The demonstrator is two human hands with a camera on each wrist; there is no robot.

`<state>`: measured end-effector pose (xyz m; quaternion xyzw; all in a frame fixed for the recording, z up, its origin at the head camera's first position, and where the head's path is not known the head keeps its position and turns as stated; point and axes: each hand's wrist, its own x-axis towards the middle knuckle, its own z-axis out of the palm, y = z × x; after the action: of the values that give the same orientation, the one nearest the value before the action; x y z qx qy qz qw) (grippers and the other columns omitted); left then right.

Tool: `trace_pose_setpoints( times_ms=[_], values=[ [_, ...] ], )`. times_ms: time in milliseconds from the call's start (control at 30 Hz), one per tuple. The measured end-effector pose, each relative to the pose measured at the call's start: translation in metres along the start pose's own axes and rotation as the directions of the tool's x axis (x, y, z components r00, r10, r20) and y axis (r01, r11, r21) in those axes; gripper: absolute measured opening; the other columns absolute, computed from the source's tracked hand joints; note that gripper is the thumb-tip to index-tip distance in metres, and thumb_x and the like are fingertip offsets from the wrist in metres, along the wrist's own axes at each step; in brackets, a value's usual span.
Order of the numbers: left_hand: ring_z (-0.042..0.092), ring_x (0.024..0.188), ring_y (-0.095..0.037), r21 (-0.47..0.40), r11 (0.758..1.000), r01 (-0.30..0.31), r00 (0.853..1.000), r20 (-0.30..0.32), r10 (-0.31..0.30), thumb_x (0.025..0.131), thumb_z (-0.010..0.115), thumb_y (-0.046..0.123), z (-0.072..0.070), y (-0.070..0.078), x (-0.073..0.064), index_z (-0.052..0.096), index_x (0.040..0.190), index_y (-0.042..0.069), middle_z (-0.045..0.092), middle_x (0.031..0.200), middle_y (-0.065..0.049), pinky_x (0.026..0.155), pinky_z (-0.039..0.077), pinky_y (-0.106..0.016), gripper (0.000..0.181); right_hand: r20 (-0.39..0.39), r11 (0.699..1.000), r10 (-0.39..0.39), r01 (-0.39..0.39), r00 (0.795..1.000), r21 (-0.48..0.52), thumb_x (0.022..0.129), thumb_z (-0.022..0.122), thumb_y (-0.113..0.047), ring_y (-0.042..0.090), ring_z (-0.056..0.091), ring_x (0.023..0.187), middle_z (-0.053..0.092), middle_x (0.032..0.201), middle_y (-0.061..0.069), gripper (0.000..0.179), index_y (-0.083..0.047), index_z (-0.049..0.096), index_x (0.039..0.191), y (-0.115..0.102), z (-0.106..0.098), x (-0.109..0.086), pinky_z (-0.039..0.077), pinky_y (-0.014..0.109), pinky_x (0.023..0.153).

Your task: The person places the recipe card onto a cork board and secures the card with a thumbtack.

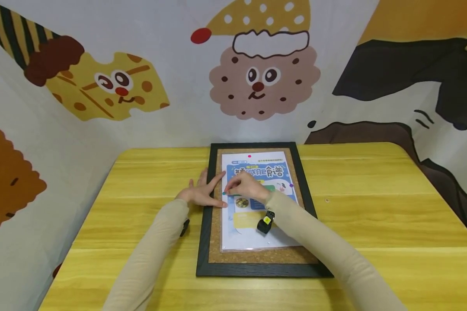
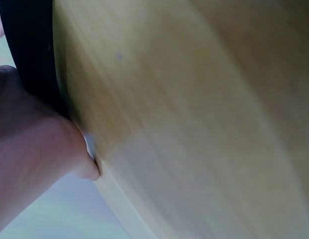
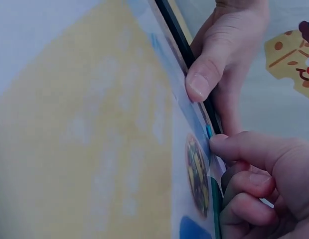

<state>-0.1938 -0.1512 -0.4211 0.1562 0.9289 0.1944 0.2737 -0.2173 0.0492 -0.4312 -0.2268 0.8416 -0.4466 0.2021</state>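
A printed sheet (image 1: 243,239) with Chinese lettering lies on a black-framed cork board (image 1: 264,258). At the sheet's left edge, my right hand (image 1: 249,186) pinches a small teal push pin (image 3: 209,131) between thumb and finger; its other fingers are curled. My left hand (image 1: 200,193) spreads over the board's left frame, its thumb touching the sheet's edge just below the pin. A red pin (image 1: 249,156) sits at the sheet's top and a purple pin (image 1: 291,185) at its right edge. The pin's point is hidden.
The board lies on a yellow wood-grain table (image 1: 373,224), near its back edge. A tiny object (image 1: 327,200) lies on the table to the right. Behind stands a wall covering (image 1: 187,125) with cartoon food figures.
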Motion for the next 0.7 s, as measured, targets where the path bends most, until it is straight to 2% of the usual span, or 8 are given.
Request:
trace_pose_setpoints(
  times_ms=[367, 700],
  values=[
    [-0.024, 0.141, -0.034, -0.022, 1.000, 0.000, 1.000, -0.006, 0.000, 0.081, 0.065, 0.062, 0.001, -0.003, 0.001, -0.005, 0.156, 0.031, -0.024, 0.154, -0.023, 0.106, -0.010, -0.065, 0.107, 0.088, 0.998, -0.011, 0.006, 0.996, 0.058, 0.089, 0.069, -0.012, 0.016, 0.060, 0.086, 0.069, 0.095, -0.001, 0.013, -0.008, 0.075, 0.100, 0.006, -0.010, -0.020, 0.047, 0.030, 0.077],
    [-0.023, 0.141, -0.034, -0.019, 1.000, 0.009, 1.000, -0.005, -0.009, 0.080, 0.065, 0.062, 0.002, -0.002, 0.001, -0.005, 0.156, 0.031, -0.025, 0.154, -0.022, 0.107, -0.010, -0.065, 0.108, 0.132, 0.978, -0.018, -0.010, 0.991, 0.208, 0.088, 0.070, -0.012, 0.019, 0.059, 0.082, 0.067, 0.096, 0.007, 0.019, -0.003, 0.072, 0.105, 0.017, -0.019, -0.040, 0.048, 0.031, 0.073]
  ],
)
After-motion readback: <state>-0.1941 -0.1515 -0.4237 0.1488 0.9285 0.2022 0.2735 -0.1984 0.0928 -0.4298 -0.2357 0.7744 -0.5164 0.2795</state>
